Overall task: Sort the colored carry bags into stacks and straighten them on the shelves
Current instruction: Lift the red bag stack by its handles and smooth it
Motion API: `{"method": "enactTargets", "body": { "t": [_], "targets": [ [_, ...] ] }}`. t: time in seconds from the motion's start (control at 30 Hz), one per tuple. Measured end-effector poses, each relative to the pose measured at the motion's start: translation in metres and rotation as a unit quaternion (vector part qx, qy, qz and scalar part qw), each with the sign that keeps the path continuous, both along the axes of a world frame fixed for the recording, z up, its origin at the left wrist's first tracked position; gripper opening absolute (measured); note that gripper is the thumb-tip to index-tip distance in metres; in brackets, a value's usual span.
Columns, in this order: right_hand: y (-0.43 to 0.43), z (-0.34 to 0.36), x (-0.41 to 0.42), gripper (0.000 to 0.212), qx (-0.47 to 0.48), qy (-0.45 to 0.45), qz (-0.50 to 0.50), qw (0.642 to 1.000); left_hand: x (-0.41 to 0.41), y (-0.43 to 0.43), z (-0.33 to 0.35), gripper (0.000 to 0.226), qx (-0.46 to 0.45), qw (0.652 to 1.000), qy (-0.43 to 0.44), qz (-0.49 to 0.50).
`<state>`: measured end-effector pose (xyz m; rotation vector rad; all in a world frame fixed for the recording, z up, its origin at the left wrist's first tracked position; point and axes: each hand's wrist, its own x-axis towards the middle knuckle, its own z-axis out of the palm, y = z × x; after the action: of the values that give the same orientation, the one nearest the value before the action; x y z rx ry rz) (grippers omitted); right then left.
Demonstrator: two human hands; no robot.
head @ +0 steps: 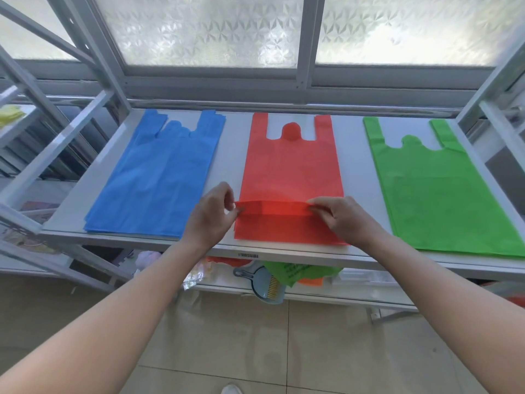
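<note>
Both hands are at the red stack (289, 166). The left hand (211, 211) pinches one end of the top bag's bottom edge between thumb and fingertips, and the right hand (345, 217) pinches the other end, so that edge is raised off the bags beneath.

Three stacks lie flat on the shelf (235, 143), one of each colour, handles pointing toward the window (210, 29). The red one is in the middle. A blue stack (159, 180) lies to its left with its handle ends fanned unevenly. To the right a green stack (431, 189) reaches the shelf's front edge. None of the three touches another, and how many bags each holds cannot be told.

Below, the lower shelf (355, 297) carries one blue dustpan (265, 288) with a brush in it. A printed green bag (298, 273) is crumpled just beside it, over something orange, and clear packets (196, 277) lie to the left.
</note>
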<state>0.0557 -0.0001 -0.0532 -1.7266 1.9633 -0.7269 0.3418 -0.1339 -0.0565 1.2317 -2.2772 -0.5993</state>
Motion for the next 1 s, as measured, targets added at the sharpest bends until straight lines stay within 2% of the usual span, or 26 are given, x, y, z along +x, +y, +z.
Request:
{"method": "enactTargets", "body": {
  "t": [0.07,0.1,0.2,0.27,0.33,0.4,0.53,0.63,0.77,0.8,0.87,0.93,1.0],
  "targets": [
    [0.005,-0.003,-0.002,0.032,0.013,0.026,0.044,0.999,0.012,0.003,-0.004,0.041,-0.011,0.999,-0.005,0.035],
    [0.007,-0.003,-0.002,0.035,0.016,0.038,0.068,0.997,0.018,0.004,-0.007,0.043,-0.013,1.000,-0.010,0.021],
    [0.013,-0.004,-0.002,0.038,0.013,0.077,0.110,0.991,0.031,0.010,-0.013,0.021,0.013,0.995,-0.011,-0.096],
    [0.016,-0.007,-0.001,0.040,0.010,0.096,0.118,0.988,0.035,0.012,-0.015,0.019,0.013,0.987,-0.025,-0.161],
    [0.017,-0.010,-0.001,0.040,0.010,0.103,0.122,0.987,0.036,0.012,-0.014,0.026,-0.007,0.983,-0.057,-0.173],
    [0.018,-0.010,-0.001,0.039,0.010,0.106,0.123,0.987,0.032,0.012,-0.009,0.035,-0.069,0.979,-0.092,-0.170],
    [0.018,-0.010,-0.001,0.040,0.013,0.113,0.126,0.986,0.020,0.012,-0.002,0.061,-0.193,0.947,-0.141,-0.217],
    [0.019,-0.009,-0.001,0.039,0.014,0.107,0.121,0.987,0.012,0.011,-0.001,0.072,-0.202,0.941,-0.142,-0.231],
    [0.018,-0.006,0.000,0.040,0.014,0.107,0.120,0.987,0.002,0.014,0.010,0.095,-0.188,0.960,-0.077,-0.192],
    [0.018,-0.005,0.000,0.041,0.014,0.109,0.120,0.987,-0.001,0.013,0.012,0.089,-0.197,0.956,-0.087,-0.199],
    [0.018,-0.004,0.002,0.045,0.017,0.112,0.114,0.987,-0.008,0.008,0.010,0.049,-0.228,0.939,-0.108,-0.232],
    [0.018,-0.003,0.005,0.049,0.016,0.115,0.106,0.988,-0.012,0.006,0.007,0.015,-0.222,0.944,-0.070,-0.232],
    [0.017,-0.005,0.012,0.045,0.005,0.132,0.097,0.987,-0.015,0.008,0.009,0.010,-0.181,0.966,-0.006,-0.183]
  ]
}}
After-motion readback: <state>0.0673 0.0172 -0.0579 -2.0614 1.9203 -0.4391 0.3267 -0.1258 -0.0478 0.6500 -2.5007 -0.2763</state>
